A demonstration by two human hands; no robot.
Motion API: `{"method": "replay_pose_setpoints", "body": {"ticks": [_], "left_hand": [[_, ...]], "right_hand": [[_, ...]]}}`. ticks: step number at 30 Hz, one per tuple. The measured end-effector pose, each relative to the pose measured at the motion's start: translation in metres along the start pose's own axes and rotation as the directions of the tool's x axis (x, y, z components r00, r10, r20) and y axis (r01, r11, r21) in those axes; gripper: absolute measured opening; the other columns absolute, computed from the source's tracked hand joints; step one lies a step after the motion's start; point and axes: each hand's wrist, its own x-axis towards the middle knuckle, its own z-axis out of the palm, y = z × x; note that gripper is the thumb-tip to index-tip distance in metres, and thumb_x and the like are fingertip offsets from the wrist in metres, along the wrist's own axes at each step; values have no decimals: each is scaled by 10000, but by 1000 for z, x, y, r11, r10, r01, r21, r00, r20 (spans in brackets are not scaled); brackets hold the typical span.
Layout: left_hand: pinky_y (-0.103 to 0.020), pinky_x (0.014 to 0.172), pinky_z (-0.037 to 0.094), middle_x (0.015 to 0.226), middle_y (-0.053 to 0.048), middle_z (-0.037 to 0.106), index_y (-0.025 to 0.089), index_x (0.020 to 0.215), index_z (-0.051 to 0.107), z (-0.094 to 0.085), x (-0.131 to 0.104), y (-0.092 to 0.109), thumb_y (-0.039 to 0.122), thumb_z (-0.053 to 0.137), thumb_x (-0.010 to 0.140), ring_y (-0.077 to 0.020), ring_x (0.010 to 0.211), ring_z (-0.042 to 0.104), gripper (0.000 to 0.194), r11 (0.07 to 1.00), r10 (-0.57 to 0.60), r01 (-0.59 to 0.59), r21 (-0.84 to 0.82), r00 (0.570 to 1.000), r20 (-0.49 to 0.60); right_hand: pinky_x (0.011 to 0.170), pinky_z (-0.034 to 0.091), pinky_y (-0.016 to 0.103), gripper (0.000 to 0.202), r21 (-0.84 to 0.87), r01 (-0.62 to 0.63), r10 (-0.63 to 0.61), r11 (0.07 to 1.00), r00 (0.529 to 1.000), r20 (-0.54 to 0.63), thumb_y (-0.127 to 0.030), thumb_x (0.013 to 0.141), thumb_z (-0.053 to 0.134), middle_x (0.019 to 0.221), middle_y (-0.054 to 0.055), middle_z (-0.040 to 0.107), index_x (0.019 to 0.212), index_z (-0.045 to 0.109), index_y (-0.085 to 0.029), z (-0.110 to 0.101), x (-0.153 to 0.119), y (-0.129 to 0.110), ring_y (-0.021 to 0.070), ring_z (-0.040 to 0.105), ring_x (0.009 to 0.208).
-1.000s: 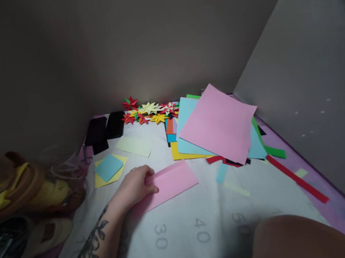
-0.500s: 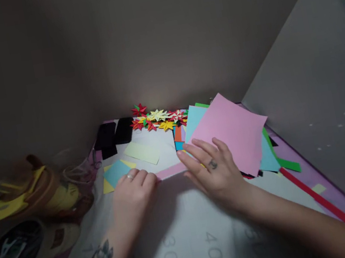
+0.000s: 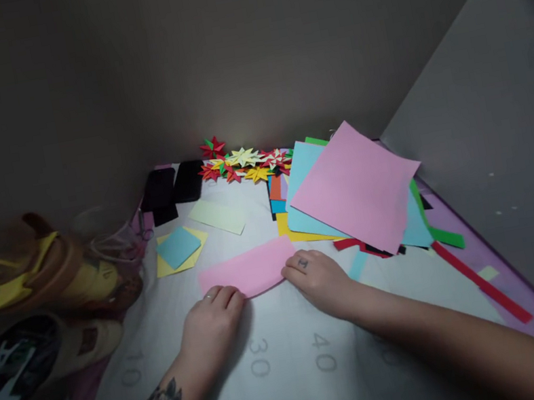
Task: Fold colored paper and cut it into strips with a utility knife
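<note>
A pink paper sheet [image 3: 251, 268], its near edge slightly curled, lies between my hands. My left hand [image 3: 215, 316] pinches its near left corner, fingers curled over the edge. At the near right corner, my right hand [image 3: 320, 280] grips the same sheet between thumb and fingers. Past the right hand, a larger pink square [image 3: 355, 188] tops a stack with a light blue sheet [image 3: 301, 176]. To the left, a small blue square [image 3: 179, 247] rests on a yellow one [image 3: 167, 262], near a pale green rectangle [image 3: 218, 217].
Folded paper stars [image 3: 244, 159] line the back by the wall. Two dark phone-like objects [image 3: 188, 181] lie at the back left, close to scissors [image 3: 144, 225]. Bags or caps [image 3: 43, 281] crowd the left side. A red strip [image 3: 483, 282] lies at the right edge.
The pink sheet, seen nearly edge-on before, now shows its broad face. My right hand has come down from spread fingers to a grip on its near right corner.
</note>
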Motion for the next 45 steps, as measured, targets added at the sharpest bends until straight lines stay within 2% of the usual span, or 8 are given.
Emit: {"method": "replay_pose_setpoints", "body": {"ticks": [4,6,10,14,22,38,45], "left_hand": [[-320,715,454,903,-43,682,192,881,668,4,-9,-6,224,510,904,-211,865,588,162,975,-158,139,-173,982,-101],[-324,742,449,870,-42,678,195,838,675,4,-11,-10,297,504,910,-203,850,582,212,939,-241,202,-279,964,-115],[-327,771,435,855,-44,652,197,808,689,5,-12,-20,359,507,892,-199,854,566,257,842,-372,306,-444,926,-69],[-312,735,419,811,-33,604,211,746,691,6,-12,-28,377,502,869,-194,826,557,280,762,-463,404,-506,886,10],[-308,718,401,786,-27,576,202,671,640,2,-9,-30,423,481,851,-194,802,550,326,746,-532,504,-435,844,66],[-300,673,424,745,-20,581,198,617,580,5,-10,-34,394,539,818,-181,743,568,284,763,-508,471,-442,860,40],[-302,710,423,776,-21,581,199,641,591,2,-23,-40,405,519,837,-191,784,568,294,766,-529,508,-395,846,62]], "right_hand": [[720,375,312,190,147,-101,98,984,995,28,-118,890,473,815,80,628,822,646,-158,-5,1,1,203,509,829],[740,389,307,193,225,-176,166,958,984,64,-154,899,476,811,74,622,798,640,-163,-8,3,4,198,516,829],[734,387,290,228,280,-338,300,899,939,169,-167,905,464,798,45,605,734,613,-181,-13,8,13,176,528,810],[734,373,285,254,224,-402,349,888,905,242,-176,901,453,787,41,591,683,582,-185,-14,14,17,173,531,820],[656,329,289,256,91,-391,346,916,883,317,-218,904,431,808,45,588,694,574,-189,-18,19,17,178,521,813],[684,355,314,212,84,-351,317,932,907,278,-230,903,475,808,55,587,726,587,-197,-14,15,19,209,514,840],[669,347,303,220,112,-403,364,908,893,265,-253,895,482,796,48,575,689,537,-201,-15,14,20,200,509,815]]}}
